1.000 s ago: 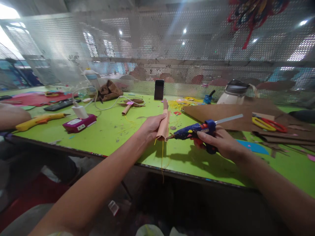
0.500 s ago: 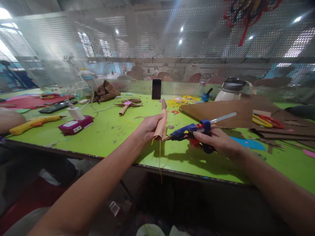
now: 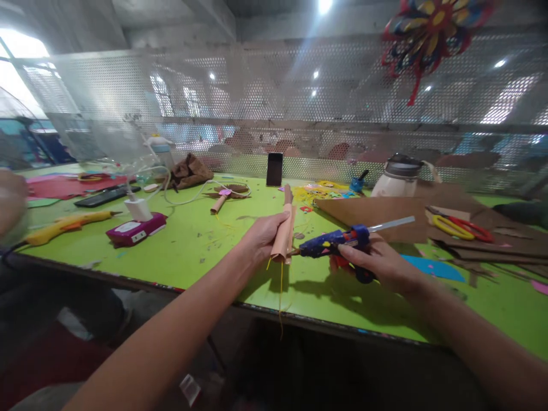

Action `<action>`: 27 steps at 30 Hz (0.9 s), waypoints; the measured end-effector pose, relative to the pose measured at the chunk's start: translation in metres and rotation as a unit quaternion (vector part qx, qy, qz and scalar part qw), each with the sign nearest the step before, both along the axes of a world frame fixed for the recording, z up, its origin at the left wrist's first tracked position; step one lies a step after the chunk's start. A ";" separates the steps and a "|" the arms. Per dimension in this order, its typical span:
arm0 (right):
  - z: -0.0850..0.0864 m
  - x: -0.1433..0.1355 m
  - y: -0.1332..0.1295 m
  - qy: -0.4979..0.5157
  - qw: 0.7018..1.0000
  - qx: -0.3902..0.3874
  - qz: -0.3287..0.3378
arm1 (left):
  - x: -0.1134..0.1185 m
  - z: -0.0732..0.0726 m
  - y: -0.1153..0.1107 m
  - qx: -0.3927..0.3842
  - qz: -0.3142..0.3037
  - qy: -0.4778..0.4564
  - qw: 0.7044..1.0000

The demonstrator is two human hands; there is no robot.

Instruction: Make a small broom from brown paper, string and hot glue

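My left hand (image 3: 264, 233) grips a rolled brown paper tube (image 3: 281, 240) above the green table (image 3: 180, 251). Yellow string (image 3: 281, 291) hangs from the tube's near end. In my right hand (image 3: 371, 256) is a blue glue gun (image 3: 327, 242), a clear glue stick (image 3: 391, 224) poking out of its back. Its nozzle points left at the tube's right edge, close to the near end; whether it touches is hard to tell.
A yellow glue gun (image 3: 68, 224), a purple power socket (image 3: 136, 229) and a cable lie left. Upright at the back is a phone (image 3: 274, 169). Brown paper (image 3: 372, 216), scissors (image 3: 460, 227) and a jug (image 3: 396, 177) are right. Another person's hand (image 3: 9, 202) shows far left.
The view has tilted up, so everything sits lower in the picture. The glue gun's nozzle has shifted slightly along the tube's edge, away from its near end. Both hands keep their holds.
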State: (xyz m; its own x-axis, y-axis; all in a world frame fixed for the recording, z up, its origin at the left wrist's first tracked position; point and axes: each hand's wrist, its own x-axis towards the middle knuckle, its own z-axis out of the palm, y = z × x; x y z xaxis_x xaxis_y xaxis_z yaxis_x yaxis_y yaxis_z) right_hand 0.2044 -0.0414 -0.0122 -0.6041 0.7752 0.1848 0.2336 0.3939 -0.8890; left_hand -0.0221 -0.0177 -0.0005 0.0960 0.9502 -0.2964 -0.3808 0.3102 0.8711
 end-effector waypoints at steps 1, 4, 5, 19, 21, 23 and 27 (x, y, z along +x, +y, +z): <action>0.000 -0.001 0.000 -0.010 1.000 -0.001 -0.004 | 0.000 -0.001 0.000 -0.001 -0.003 -0.009 1.000; 0.002 -0.003 0.001 -0.024 0.999 0.012 -0.024 | 0.001 0.000 -0.001 0.003 0.009 -0.008 1.000; 0.003 -0.003 0.002 -0.024 0.999 0.022 -0.031 | 0.002 0.000 -0.002 0.004 0.016 0.001 1.000; 0.004 0.000 0.015 0.007 0.991 0.070 -0.118 | 0.006 0.005 -0.016 0.070 -0.015 0.019 0.997; 0.003 0.002 0.017 0.021 0.987 0.070 -0.143 | 0.006 0.005 -0.016 0.070 -0.025 0.018 0.997; 0.002 0.003 0.020 0.035 0.984 0.069 -0.159 | 0.006 0.005 -0.017 0.072 -0.030 0.023 0.997; -0.002 0.005 0.026 0.056 0.980 0.071 -0.176 | 0.007 0.006 -0.021 0.081 -0.037 0.033 0.995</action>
